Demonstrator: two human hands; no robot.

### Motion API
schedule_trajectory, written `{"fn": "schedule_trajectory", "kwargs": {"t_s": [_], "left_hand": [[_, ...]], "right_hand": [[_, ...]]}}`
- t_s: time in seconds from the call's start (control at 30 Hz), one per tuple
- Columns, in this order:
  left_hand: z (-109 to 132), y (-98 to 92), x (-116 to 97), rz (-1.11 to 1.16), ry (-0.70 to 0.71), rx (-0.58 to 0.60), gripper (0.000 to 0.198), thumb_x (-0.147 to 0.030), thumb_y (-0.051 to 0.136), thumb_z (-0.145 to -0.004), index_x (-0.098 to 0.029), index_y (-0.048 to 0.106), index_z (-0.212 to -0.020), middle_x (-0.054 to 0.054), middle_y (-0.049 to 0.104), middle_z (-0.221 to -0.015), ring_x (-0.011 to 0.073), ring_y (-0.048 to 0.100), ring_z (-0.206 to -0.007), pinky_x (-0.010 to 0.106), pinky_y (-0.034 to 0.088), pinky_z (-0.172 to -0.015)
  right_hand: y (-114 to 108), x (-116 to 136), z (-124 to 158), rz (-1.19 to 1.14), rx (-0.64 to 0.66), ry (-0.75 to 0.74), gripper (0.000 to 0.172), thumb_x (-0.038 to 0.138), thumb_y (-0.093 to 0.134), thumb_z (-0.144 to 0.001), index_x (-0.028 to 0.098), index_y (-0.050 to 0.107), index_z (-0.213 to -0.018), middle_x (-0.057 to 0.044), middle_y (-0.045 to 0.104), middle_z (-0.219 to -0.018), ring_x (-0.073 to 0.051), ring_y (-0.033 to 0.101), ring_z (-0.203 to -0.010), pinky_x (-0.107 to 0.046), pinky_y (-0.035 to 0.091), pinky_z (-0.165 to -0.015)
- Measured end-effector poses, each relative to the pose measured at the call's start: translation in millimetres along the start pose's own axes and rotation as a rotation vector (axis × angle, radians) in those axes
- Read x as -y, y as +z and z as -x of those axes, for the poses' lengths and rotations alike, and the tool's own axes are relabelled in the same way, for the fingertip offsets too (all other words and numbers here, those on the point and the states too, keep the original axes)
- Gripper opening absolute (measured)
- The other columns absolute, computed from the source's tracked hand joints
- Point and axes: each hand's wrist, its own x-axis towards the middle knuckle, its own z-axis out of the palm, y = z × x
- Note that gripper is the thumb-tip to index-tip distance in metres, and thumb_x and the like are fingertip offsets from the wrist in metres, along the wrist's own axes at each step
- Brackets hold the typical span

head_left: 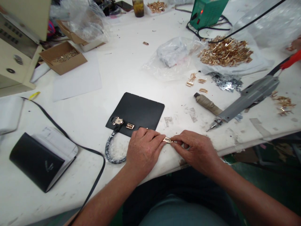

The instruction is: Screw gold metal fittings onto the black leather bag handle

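Note:
My left hand (144,149) lies over the lower right corner of a black leather panel (141,108), its fingers closed around something. A small gold metal buckle (167,140) shows between my two hands. My right hand (196,150) pinches the buckle's right end between thumb and finger, while my left fingertips meet its left end. On the panel sit a gold clasp plate (130,126) and a gold handle fitting (117,120). A plastic-wrapped handle (108,150) curves down from that fitting and passes behind my left hand.
A grey electric screwdriver (252,97) lies at the right, near loose gold buckles (203,90) and silver plates (227,82). Behind them is a heap of gold parts (227,51). A black notebook (36,161) and a cord (89,149) are at the left. Another person's hand (295,44) shows at the right edge.

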Motion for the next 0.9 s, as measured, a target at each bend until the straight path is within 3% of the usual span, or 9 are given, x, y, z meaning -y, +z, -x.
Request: {"fn": "schedule_trajectory", "kwargs": {"t_s": [0.13, 0.57, 0.73, 0.9], "left_hand": [[-0.7, -0.2, -0.8, -0.015, 0.003, 0.007, 0.023, -0.032, 0.064, -0.102, -0.026, 0.073, -0.122, -0.001, 0.074, -0.109, 0.025, 0.052, -0.097, 0.047, 0.039, -0.082], [-1.7, 0.1, -0.9, 0.007, -0.019, 0.009, 0.017, -0.033, 0.065, -0.101, -0.028, 0.075, -0.115, -0.003, 0.073, -0.107, 0.0247, 0.051, -0.097, 0.047, 0.039, -0.082], [-1.9, 0.5, -2.1, -0.014, 0.002, -0.007, 0.025, -0.033, 0.065, -0.101, -0.023, 0.073, -0.122, 0.002, 0.073, -0.113, 0.0248, 0.053, -0.098, 0.046, 0.039, -0.082], [-2.3, -0.5, -1.5, 0.0, -0.013, -0.014, 0.02, -0.032, 0.067, -0.1, -0.022, 0.075, -0.116, 0.004, 0.072, -0.119, 0.0251, 0.053, -0.101, 0.046, 0.04, -0.085]], "right_hand": [[-0.4, -0.7, 0.0, -0.002, 0.006, -0.013, 0.01, 0.026, 0.069, -0.098, 0.026, 0.077, -0.104, 0.001, 0.068, -0.087, -0.015, 0.061, -0.078, -0.029, 0.041, -0.074], [2.7, 4.1, -0.4, 0.027, -0.064, -0.015, 0.006, 0.026, 0.071, -0.094, 0.026, 0.075, -0.098, 0.004, 0.063, -0.08, -0.013, 0.057, -0.072, -0.029, 0.038, -0.068], [4.0, 4.9, 0.3, 0.047, -0.073, -0.002, 0.006, 0.025, 0.072, -0.092, 0.026, 0.075, -0.097, 0.004, 0.063, -0.08, -0.013, 0.057, -0.072, -0.029, 0.037, -0.069], [4.0, 4.5, 0.9, 0.033, -0.089, -0.011, 0.007, 0.024, 0.071, -0.092, 0.025, 0.075, -0.098, 0.004, 0.063, -0.08, -0.013, 0.057, -0.072, -0.03, 0.037, -0.069]]}}
